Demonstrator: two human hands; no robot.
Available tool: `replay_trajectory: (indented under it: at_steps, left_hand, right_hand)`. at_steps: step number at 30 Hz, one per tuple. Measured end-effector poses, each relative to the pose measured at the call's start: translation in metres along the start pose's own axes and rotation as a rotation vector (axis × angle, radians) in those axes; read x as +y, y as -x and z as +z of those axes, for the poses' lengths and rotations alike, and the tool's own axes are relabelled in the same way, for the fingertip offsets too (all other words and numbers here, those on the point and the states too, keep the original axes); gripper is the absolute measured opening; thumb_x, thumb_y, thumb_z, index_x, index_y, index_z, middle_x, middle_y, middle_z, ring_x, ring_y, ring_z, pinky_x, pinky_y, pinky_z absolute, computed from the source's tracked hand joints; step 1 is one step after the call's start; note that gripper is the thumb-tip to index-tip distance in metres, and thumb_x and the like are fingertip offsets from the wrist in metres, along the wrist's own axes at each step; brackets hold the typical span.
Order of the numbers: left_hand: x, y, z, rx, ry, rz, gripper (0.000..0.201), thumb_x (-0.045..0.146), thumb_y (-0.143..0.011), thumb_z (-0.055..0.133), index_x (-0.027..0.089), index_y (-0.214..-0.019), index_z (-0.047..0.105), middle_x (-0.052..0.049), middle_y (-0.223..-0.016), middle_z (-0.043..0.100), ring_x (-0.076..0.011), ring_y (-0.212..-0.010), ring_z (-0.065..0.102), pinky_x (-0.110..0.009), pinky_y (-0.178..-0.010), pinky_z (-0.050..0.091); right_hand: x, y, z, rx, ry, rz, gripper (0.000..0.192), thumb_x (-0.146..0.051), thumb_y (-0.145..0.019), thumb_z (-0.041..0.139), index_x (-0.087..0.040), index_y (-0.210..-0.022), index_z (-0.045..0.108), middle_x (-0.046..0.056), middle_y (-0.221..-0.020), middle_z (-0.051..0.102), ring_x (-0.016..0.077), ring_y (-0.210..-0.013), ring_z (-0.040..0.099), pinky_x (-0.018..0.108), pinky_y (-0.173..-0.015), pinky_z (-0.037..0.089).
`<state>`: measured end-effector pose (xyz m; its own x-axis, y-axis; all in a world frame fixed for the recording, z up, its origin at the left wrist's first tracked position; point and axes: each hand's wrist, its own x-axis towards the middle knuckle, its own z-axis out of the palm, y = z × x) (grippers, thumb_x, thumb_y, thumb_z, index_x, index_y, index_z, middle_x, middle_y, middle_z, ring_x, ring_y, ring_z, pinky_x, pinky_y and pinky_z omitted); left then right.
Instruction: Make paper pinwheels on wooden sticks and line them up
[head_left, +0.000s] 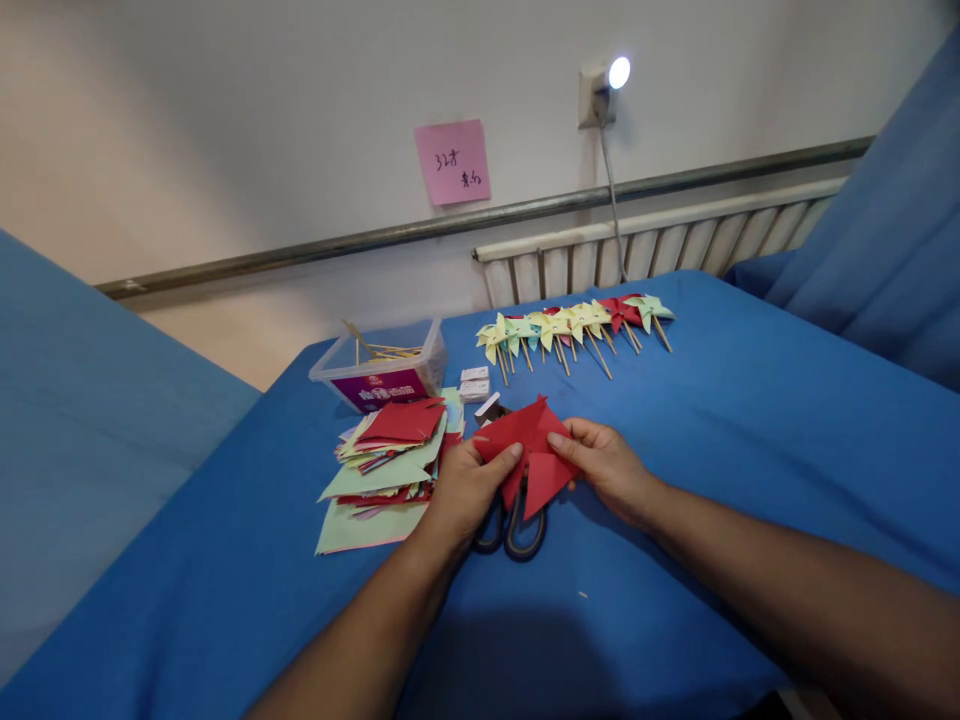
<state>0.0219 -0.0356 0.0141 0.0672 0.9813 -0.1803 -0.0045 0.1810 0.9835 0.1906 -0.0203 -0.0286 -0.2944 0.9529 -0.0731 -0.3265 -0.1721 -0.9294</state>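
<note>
Fingers [504, 462] of both hands pinch red paper [534, 445] (scissors [514, 525] beneath).

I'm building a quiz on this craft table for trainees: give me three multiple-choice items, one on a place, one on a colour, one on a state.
1. Where do the black-handled scissors lie?
A. under the folded red paper sheet
B. inside the clear plastic box
C. beside the row of finished paper pinwheels on wooden sticks

2. What colour is the sticky note on the wall?
A. green
B. pink
C. white

3. How is the red sheet held?
A. lying untouched
B. by one hand only
C. by the left hand and right hand together

Answers: 1 A, the handles stick out below the sheet between the hands. 2 B, the square above the metal rail is pink. 3 C, fingers of both hands pinch its edges.
</note>
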Motion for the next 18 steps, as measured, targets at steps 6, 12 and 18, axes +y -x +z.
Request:
replay_trajectory:
  at_steps: [6,12,18]
  left_hand:
    - [-0.0019,-0.0021,-0.0049,0.007,0.098,-0.046,0.032,0.039,-0.066,0.079,0.011,-0.081,0.073,-0.009,-0.077,0.074,-0.0164,-0.066,0.064,-0.025,-0.065,0.049]
    - [-0.0016,-0.0011,-0.0041,-0.029,0.133,-0.053,0.036,0.038,-0.065,0.081,0.012,-0.088,0.073,-0.011,-0.084,0.075,-0.0201,-0.070,0.067,-0.030,-0.071,0.052]
    - [-0.0015,-0.0007,-0.0048,0.009,0.099,-0.046,0.032,0.037,-0.064,0.082,0.012,-0.082,0.073,-0.010,-0.084,0.075,-0.0189,-0.068,0.067,-0.028,-0.067,0.051]
  right_hand:
    - [0.0015,-0.0014,-0.0027,0.015,0.019,-0.035,0.036,-0.050,-0.071,0.073,-0.017,-0.070,0.060,-0.004,-0.058,0.055,0.0083,-0.051,0.046,0.022,-0.048,0.039]
    - [-0.0022,-0.0002,0.0006,0.020,0.008,-0.056,0.038,-0.050,-0.067,0.077,-0.018,-0.065,0.056,-0.005,-0.055,0.056,0.0078,-0.049,0.045,0.023,-0.049,0.036]
    - [-0.0028,-0.0006,0.0021,0.052,0.006,-0.051,0.042,-0.052,-0.061,0.079,-0.019,-0.064,0.053,-0.005,-0.057,0.056,0.0086,-0.052,0.045,0.024,-0.052,0.035]
